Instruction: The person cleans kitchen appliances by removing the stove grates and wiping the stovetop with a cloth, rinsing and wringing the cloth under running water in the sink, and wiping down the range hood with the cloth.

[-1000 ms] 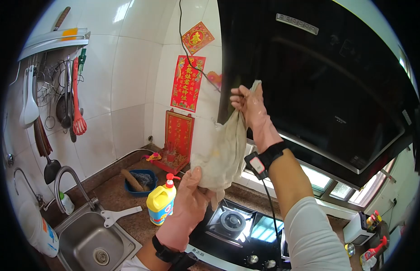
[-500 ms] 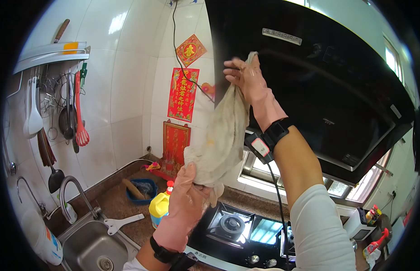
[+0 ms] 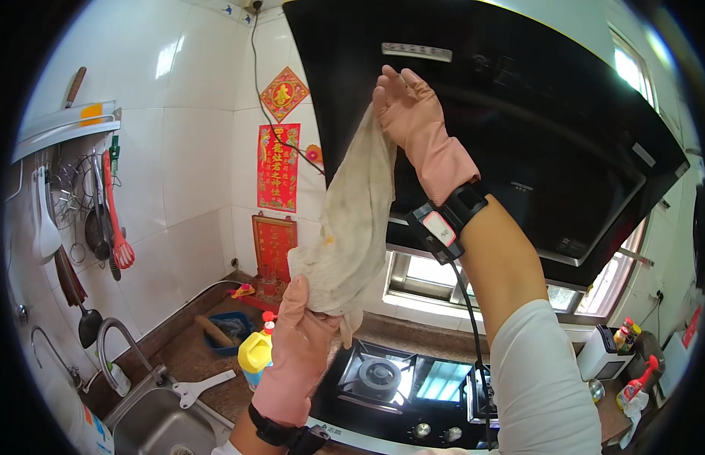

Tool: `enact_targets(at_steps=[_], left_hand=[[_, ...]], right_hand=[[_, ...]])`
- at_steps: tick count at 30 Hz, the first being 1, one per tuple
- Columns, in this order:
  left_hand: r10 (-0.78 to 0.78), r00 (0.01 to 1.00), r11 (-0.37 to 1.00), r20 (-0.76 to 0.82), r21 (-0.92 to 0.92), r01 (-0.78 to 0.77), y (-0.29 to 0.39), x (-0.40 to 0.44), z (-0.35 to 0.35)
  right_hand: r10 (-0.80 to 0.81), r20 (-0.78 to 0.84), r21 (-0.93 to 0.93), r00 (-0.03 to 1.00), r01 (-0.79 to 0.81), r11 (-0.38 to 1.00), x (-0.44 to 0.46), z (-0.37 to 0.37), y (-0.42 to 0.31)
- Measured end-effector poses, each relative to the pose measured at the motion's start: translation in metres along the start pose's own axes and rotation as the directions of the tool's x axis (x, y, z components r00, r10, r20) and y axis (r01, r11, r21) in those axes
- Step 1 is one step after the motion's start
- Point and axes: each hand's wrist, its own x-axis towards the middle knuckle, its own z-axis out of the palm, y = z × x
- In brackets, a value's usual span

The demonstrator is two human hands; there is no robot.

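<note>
A long, damp-looking whitish cloth point(image 3: 348, 216) hangs stretched between my two hands, its surface stained yellowish. My right hand point(image 3: 417, 125), in a pink rubber glove, grips the cloth's upper end in front of the black range hood point(image 3: 511, 152). Lower down, my left hand point(image 3: 301, 353), gloved the same way, is closed around the bottom end with the thumb on top. Part of the gathered cloth is hidden inside that hand. Just behind the left hand stands a yellow bottle with a red cap point(image 3: 255, 353).
Below are a gas stove point(image 3: 379, 379) and a steel sink point(image 3: 159, 421) with a curved tap point(image 3: 106, 334). A blue basin point(image 3: 235, 341) holds a brush-like wooden-handled item. Utensils point(image 3: 113, 212) hang on the left wall. A cable runs from my right wrist.
The view has shifted, so the hood and wall sit farther left. My right hand has turned, its fingers now pointing more upward. Both hands still hold the cloth, which looks more stretched.
</note>
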Motion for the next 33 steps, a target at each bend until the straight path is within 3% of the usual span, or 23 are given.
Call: enact_targets(at_steps=[6,7,11,15,33], left_hand=[[-0.07,0.997,0.998,0.027,0.011,0.07,-0.034,0.001,0.021],[-0.076,0.997,0.997,0.029,0.029,0.075,-0.042,0.001,0.027],[-0.122,0.992,0.992,0.018,-0.012,0.122,-0.076,0.0,0.043],[-0.192,0.977,0.98,0.09,-0.035,0.196,-0.11,0.0,0.06],[-0.385,0.898,0.906,0.215,-0.098,0.412,-0.265,-0.024,0.15]], right_hand=[[-0.065,-0.059,0.055,0.996,0.068,0.996,-0.035,0.0,-0.066],[-0.155,-0.119,0.041,0.981,0.161,0.986,-0.043,0.002,-0.077],[-0.22,-0.13,0.023,0.967,0.225,0.974,-0.082,-0.003,-0.14],[-0.381,-0.217,-0.018,0.899,0.387,0.922,-0.132,0.004,-0.199],[-0.593,-0.301,-0.26,0.747,0.534,0.804,-0.271,0.003,-0.407]])
